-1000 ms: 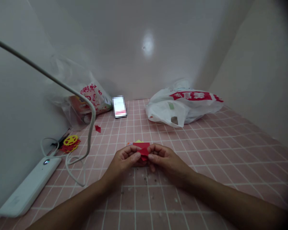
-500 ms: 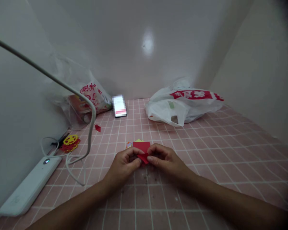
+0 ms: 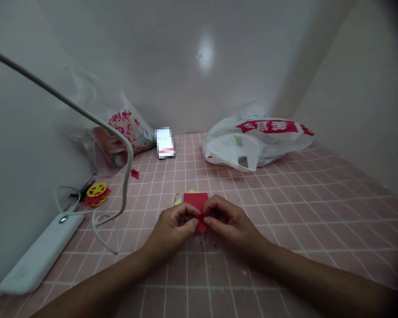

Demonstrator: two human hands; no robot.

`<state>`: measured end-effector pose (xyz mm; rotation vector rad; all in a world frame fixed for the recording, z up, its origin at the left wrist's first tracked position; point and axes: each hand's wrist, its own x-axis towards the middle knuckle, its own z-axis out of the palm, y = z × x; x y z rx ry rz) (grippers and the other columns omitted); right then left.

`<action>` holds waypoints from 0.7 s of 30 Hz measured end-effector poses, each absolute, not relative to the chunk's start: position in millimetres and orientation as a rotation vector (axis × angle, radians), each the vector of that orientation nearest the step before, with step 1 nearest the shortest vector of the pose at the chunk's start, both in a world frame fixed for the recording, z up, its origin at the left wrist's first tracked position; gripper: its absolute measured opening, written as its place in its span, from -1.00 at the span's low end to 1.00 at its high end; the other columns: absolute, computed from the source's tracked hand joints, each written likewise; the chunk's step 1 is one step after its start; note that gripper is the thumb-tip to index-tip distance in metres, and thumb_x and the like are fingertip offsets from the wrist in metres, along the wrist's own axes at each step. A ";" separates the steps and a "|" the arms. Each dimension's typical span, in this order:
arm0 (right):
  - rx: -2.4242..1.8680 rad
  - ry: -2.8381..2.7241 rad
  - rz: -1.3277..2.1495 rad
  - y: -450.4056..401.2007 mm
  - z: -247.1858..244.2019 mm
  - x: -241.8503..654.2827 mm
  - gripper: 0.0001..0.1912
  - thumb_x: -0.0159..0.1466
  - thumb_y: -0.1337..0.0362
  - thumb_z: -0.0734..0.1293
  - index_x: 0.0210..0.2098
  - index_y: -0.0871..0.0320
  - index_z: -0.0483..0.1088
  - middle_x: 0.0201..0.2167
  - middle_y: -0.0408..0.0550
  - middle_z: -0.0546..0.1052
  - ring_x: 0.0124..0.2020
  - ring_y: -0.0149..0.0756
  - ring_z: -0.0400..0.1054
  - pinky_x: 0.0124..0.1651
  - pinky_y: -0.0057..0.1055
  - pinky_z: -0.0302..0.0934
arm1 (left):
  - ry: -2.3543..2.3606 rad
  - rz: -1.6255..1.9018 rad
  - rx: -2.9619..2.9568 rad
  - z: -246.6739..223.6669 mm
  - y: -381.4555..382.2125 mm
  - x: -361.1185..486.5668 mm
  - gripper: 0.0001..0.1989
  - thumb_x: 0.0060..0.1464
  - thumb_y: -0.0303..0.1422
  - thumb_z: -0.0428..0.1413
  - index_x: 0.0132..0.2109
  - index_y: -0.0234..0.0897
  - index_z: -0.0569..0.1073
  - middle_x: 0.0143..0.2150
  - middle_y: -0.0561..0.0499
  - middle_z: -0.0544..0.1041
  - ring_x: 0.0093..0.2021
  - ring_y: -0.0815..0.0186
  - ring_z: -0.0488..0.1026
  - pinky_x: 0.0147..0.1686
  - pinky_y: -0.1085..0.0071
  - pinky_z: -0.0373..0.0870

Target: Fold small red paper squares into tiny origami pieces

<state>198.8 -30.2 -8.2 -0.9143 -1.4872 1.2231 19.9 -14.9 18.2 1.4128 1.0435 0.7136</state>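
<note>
A small folded piece of red paper (image 3: 202, 226) is pinched between my two hands, one pointed corner hanging below the fingertips. My left hand (image 3: 177, 225) grips its left side with thumb and forefinger. On the right side, my right hand (image 3: 228, 221) holds it the same way, and the fingers cover much of the paper. Just behind the fingers lies a flat red paper sheet (image 3: 195, 199). Yellow and other coloured paper (image 3: 178, 199) peeks out around that sheet.
A white power bank (image 3: 36, 256) with a looping cable (image 3: 129, 176) lies left, near yellow and red cut-outs (image 3: 97, 192). A small red folded piece (image 3: 135, 173) sits farther back. Behind are a phone (image 3: 165, 143), a clear plastic bag (image 3: 119, 137) and a white plastic bag (image 3: 232, 150).
The folded red paper has turned in my fingers, and its point now hangs straighter down. My hands have come slightly closer together. The view has shifted a little.
</note>
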 end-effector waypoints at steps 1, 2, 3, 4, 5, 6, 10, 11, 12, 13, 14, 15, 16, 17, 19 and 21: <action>-0.921 -1.512 1.177 -30.2 -7.9 199.1 -0.96 0.21 0.38 0.32 -0.36 0.13 0.36 -0.37 -0.13 0.37 -0.34 -0.33 0.27 -0.27 -0.37 0.15 | 1.045 0.698 1.410 18.6 -14.8 20.1 -0.87 -0.01 -0.35 0.15 -0.29 -0.31 0.45 -0.42 0.03 0.50 -0.39 0.32 0.42 -0.32 0.39 0.33; -0.929 -1.535 1.134 -30.2 -7.5 199.5 -0.96 0.21 0.38 0.32 -0.35 0.13 0.37 -0.36 -0.12 0.38 -0.32 -0.31 0.28 -0.26 -0.36 0.15 | 1.045 0.685 1.410 19.0 -14.7 20.2 -0.86 -0.01 -0.34 0.15 -0.29 -0.32 0.45 -0.41 0.02 0.50 -0.38 0.31 0.42 -0.31 0.38 0.33; -0.938 -1.554 1.095 -30.1 -6.8 199.9 -0.96 0.21 0.38 0.32 -0.35 0.13 0.38 -0.35 -0.11 0.38 -0.31 -0.30 0.28 -0.25 -0.35 0.16 | 1.043 0.675 1.414 19.5 -14.5 20.2 -0.86 -0.01 -0.33 0.15 -0.29 -0.32 0.46 -0.41 0.02 0.51 -0.39 0.31 0.42 -0.32 0.38 0.33; -0.946 -1.572 1.060 -30.1 -6.0 200.2 -0.96 0.21 0.39 0.32 -0.34 0.13 0.38 -0.35 -0.11 0.38 -0.30 -0.29 0.29 -0.24 -0.34 0.16 | 1.045 0.669 1.420 19.9 -14.5 20.3 -0.86 -0.01 -0.33 0.15 -0.29 -0.32 0.46 -0.41 0.02 0.50 -0.39 0.32 0.42 -0.32 0.39 0.32; -0.950 -1.590 1.030 -30.2 -5.0 200.5 -0.95 0.21 0.40 0.32 -0.34 0.13 0.39 -0.35 -0.11 0.38 -0.29 -0.28 0.29 -0.23 -0.33 0.16 | 1.047 0.667 1.426 20.3 -14.5 20.2 -0.86 -0.01 -0.33 0.15 -0.30 -0.32 0.46 -0.42 0.03 0.50 -0.40 0.32 0.41 -0.33 0.39 0.31; -0.954 -1.607 1.008 -30.4 -4.0 200.7 -0.94 0.21 0.40 0.31 -0.35 0.13 0.39 -0.35 -0.11 0.38 -0.29 -0.28 0.29 -0.22 -0.33 0.16 | 1.050 0.664 1.432 20.6 -14.6 20.2 -0.86 -0.02 -0.33 0.15 -0.31 -0.32 0.46 -0.43 0.03 0.50 -0.40 0.33 0.41 -0.34 0.40 0.30; -0.975 -1.628 1.028 -31.7 -1.1 200.4 -0.91 0.19 0.43 0.29 -0.40 0.13 0.36 -0.42 -0.15 0.37 -0.36 -0.33 0.27 -0.28 -0.38 0.14 | 1.057 0.660 1.434 19.8 -15.1 19.3 -0.87 -0.02 -0.35 0.15 -0.30 -0.31 0.47 -0.43 0.04 0.51 -0.39 0.31 0.42 -0.33 0.40 0.29; -0.986 -1.614 1.049 -32.1 -0.9 200.1 -0.91 0.19 0.44 0.28 -0.40 0.13 0.35 -0.44 -0.17 0.37 -0.39 -0.35 0.26 -0.30 -0.40 0.13 | 1.051 0.667 1.427 19.0 -14.9 19.0 -0.88 -0.02 -0.35 0.15 -0.30 -0.31 0.47 -0.42 0.04 0.50 -0.38 0.31 0.42 -0.32 0.40 0.29; -0.991 -1.599 1.070 -32.5 -0.8 199.7 -0.90 0.18 0.44 0.28 -0.40 0.13 0.34 -0.45 -0.18 0.37 -0.40 -0.36 0.25 -0.32 -0.41 0.13 | 1.041 0.676 1.413 18.0 -14.5 18.6 -0.88 -0.02 -0.36 0.14 -0.30 -0.30 0.47 -0.42 0.05 0.50 -0.38 0.32 0.41 -0.32 0.40 0.29; -0.994 -1.587 1.087 -32.8 -0.8 199.4 -0.90 0.18 0.44 0.27 -0.40 0.13 0.34 -0.46 -0.19 0.37 -0.42 -0.37 0.24 -0.33 -0.42 0.12 | 1.029 0.685 1.395 16.8 -14.1 18.2 -0.88 -0.02 -0.37 0.15 -0.29 -0.30 0.47 -0.41 0.06 0.50 -0.38 0.33 0.40 -0.32 0.41 0.28; -0.999 -1.580 1.096 -33.1 -0.8 199.1 -0.90 0.18 0.44 0.27 -0.40 0.13 0.34 -0.46 -0.20 0.37 -0.42 -0.38 0.24 -0.34 -0.43 0.12 | 1.018 0.693 1.377 15.7 -13.6 17.9 -0.88 -0.03 -0.37 0.15 -0.29 -0.30 0.46 -0.41 0.06 0.49 -0.38 0.34 0.40 -0.32 0.42 0.28; -1.003 -1.578 1.100 -33.3 -0.7 198.9 -0.91 0.19 0.44 0.27 -0.40 0.13 0.34 -0.47 -0.20 0.38 -0.42 -0.38 0.24 -0.34 -0.44 0.12 | 1.006 0.698 1.360 14.7 -13.2 17.7 -0.89 -0.03 -0.38 0.16 -0.29 -0.30 0.46 -0.41 0.07 0.48 -0.38 0.35 0.39 -0.33 0.43 0.27; -1.009 -1.577 1.097 -33.5 -0.7 198.8 -0.91 0.19 0.44 0.27 -0.40 0.13 0.34 -0.47 -0.20 0.38 -0.42 -0.39 0.24 -0.34 -0.44 0.12 | 0.992 0.701 1.340 13.7 -12.8 17.6 -0.88 -0.03 -0.38 0.16 -0.29 -0.30 0.46 -0.41 0.07 0.48 -0.38 0.36 0.39 -0.33 0.44 0.27; -1.016 -1.577 1.090 -33.6 -0.6 198.7 -0.91 0.19 0.43 0.27 -0.40 0.13 0.34 -0.47 -0.20 0.39 -0.42 -0.39 0.25 -0.34 -0.44 0.12 | 0.977 0.703 1.319 13.0 -12.7 17.6 -0.88 -0.03 -0.39 0.17 -0.29 -0.30 0.45 -0.41 0.08 0.48 -0.38 0.37 0.39 -0.33 0.44 0.27; -1.018 -1.582 1.078 -33.6 -0.2 198.8 -0.92 0.19 0.43 0.27 -0.40 0.14 0.34 -0.47 -0.20 0.39 -0.42 -0.39 0.26 -0.33 -0.45 0.13 | 0.952 0.706 1.272 12.4 -12.8 18.2 -0.88 -0.04 -0.39 0.18 -0.29 -0.30 0.45 -0.41 0.09 0.48 -0.38 0.38 0.39 -0.33 0.46 0.27; -1.012 -1.588 1.063 -33.5 0.4 198.9 -0.92 0.19 0.43 0.27 -0.39 0.13 0.35 -0.47 -0.20 0.39 -0.42 -0.39 0.26 -0.33 -0.45 0.14 | 0.940 0.718 1.237 12.5 -13.4 19.0 -0.88 -0.04 -0.39 0.19 -0.30 -0.31 0.44 -0.41 0.09 0.48 -0.39 0.39 0.39 -0.33 0.46 0.28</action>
